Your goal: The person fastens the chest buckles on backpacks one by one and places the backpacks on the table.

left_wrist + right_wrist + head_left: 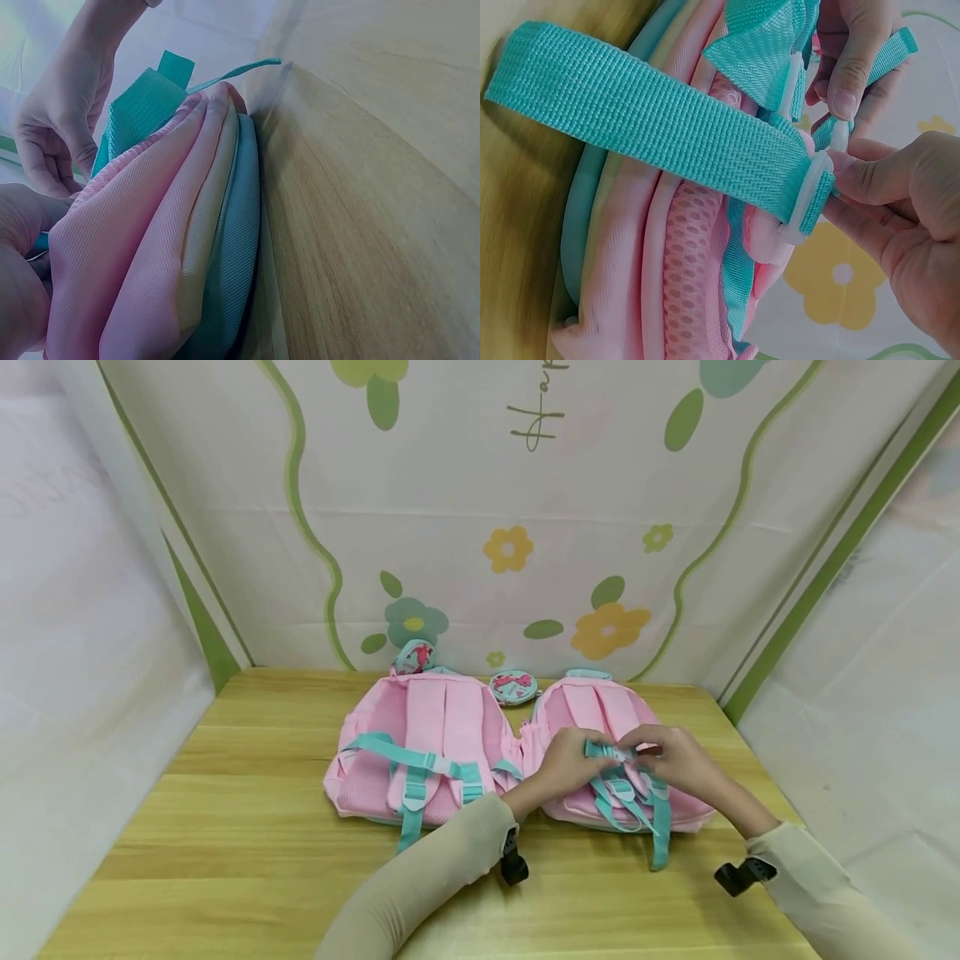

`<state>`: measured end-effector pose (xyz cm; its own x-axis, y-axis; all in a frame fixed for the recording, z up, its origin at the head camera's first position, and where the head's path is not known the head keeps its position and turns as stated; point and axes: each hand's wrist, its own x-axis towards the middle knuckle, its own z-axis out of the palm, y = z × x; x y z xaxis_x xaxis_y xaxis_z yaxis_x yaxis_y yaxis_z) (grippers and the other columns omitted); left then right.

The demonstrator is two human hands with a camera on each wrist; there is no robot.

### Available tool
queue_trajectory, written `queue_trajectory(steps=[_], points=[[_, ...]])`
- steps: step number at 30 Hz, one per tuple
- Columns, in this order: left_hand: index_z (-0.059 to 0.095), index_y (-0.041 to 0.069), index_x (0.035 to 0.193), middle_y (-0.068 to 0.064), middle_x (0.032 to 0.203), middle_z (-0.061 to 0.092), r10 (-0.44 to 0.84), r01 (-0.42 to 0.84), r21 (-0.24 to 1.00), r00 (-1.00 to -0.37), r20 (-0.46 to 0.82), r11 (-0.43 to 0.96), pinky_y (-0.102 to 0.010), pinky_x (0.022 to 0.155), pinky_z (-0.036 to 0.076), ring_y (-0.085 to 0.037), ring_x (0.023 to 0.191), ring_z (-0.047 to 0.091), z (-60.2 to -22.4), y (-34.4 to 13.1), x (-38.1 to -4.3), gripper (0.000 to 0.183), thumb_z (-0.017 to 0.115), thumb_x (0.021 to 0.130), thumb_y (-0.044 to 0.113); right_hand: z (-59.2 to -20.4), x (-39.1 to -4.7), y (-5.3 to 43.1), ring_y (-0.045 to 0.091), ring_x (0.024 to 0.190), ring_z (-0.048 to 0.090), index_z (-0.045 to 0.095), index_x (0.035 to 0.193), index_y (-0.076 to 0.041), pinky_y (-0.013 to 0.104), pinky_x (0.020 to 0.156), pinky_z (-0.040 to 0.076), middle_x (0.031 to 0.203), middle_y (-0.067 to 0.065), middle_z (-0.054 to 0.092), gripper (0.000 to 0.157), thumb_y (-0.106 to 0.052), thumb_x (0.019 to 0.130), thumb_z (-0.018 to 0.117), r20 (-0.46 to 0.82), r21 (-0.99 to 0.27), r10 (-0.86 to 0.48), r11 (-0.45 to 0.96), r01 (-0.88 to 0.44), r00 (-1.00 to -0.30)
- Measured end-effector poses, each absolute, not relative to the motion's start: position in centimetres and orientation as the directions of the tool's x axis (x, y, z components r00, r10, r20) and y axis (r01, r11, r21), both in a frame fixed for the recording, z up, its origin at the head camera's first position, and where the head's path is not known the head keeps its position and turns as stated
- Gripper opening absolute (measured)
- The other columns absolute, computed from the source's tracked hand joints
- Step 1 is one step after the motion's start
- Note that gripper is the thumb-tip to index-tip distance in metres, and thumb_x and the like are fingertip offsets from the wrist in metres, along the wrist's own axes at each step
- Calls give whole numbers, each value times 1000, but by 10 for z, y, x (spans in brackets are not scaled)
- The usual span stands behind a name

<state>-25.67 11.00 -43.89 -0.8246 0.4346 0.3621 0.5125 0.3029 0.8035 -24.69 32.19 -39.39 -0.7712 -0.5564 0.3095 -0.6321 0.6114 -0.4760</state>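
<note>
Two pink backpacks with turquoise straps lie side by side, back panels facing up. Both hands are over the right backpack (pixel 555 714). My left hand (pixel 573 760) pinches a turquoise strap at its white buckle (pixel 840 133), thumb on top. From the other side my right hand (pixel 671 760) pinches the same small buckle between thumb and fingers. The fingertips of the two hands nearly meet. Below them, turquoise shoulder-strap ends (pixel 660 827) hang past white adjusters toward the table. On the left backpack (pixel 367 793), a turquoise strap with a white buckle (pixel 442 766) runs across the shoulder straps.
Two small round pouches with a red figure, one upper left (pixel 415 657) and one between the bags (pixel 513 687), lie by the backpacks. The wooden table (pixel 225 827) meets a flower-printed cloth (pixel 465 527) at the back, with cloth walls at both sides.
</note>
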Motion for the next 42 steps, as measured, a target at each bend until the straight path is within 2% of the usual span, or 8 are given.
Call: queue_trajectory(steps=[23, 36, 42], points=[[78, 7, 112, -2, 112, 78, 425, 519, 794, -826, 371, 316, -12, 87, 50, -3, 104, 69, -438, 109, -255, 22, 77, 91, 15, -393, -248, 318, 38, 92, 73, 77, 100, -2, 36, 71, 63, 98, 12, 76, 38, 26, 76, 67, 293, -487, -549, 619, -616, -783], [78, 7, 112, -3, 111, 78, 415, 511, 803, -831, 370, 308, -10, 78, 48, 1, 85, 62, -437, 108, -257, 23, 78, 90, 14, -394, -250, 316, 36, 93, 73, 77, 100, -4, 35, 71, 63, 98, 11, 77, 38, 25, 77, 69, 314, -521, -540, 589, -617, -781], [78, 6, 113, -4, 112, 78, 407, 513, 799, -833, 376, 312, -10, 85, 50, -3, 101, 69, -438, 109, -256, 24, 78, 91, 15, -392, -248, 314, 35, 94, 73, 77, 101, -4, 35, 72, 63, 99, 12, 77, 36, 22, 77, 71, 314, -547, -527, 580, -604, -790]])
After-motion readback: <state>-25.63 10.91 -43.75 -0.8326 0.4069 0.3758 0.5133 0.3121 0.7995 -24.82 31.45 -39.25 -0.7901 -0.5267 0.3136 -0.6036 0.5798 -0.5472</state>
